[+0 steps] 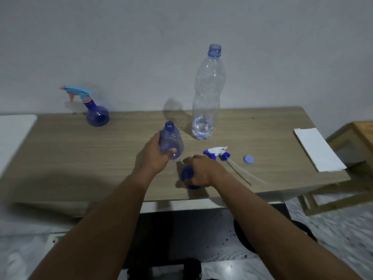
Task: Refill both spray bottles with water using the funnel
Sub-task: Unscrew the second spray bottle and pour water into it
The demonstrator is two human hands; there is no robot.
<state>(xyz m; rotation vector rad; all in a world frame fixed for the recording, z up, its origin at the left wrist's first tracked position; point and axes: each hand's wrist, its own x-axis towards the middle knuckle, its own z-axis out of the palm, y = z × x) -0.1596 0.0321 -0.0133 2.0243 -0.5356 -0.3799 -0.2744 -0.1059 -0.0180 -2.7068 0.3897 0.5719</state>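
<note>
right hand (201,172) curled over dark blue plastic funnel (186,175), likely fetching it | left hand (159,156) grips headless translucent purple spray bottle (171,141) upright, mouth ready | clear plastic water bottle (207,93) open behind | second purple sprayer (96,115) far left, head on

Single head-worn view, looking forward and down, close over the table (80,158) (wide-angle, edges bowed), wall (121,47) behind.

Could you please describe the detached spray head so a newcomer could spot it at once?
On the wood-grain table, find the tall clear plastic water bottle standing uncapped. Just in front of it lies the white-and-blue trigger spray head. Unlike the pink-and-light-blue sprayer at far left, it sits on no bottle and trails a thin clear tube.
</note>
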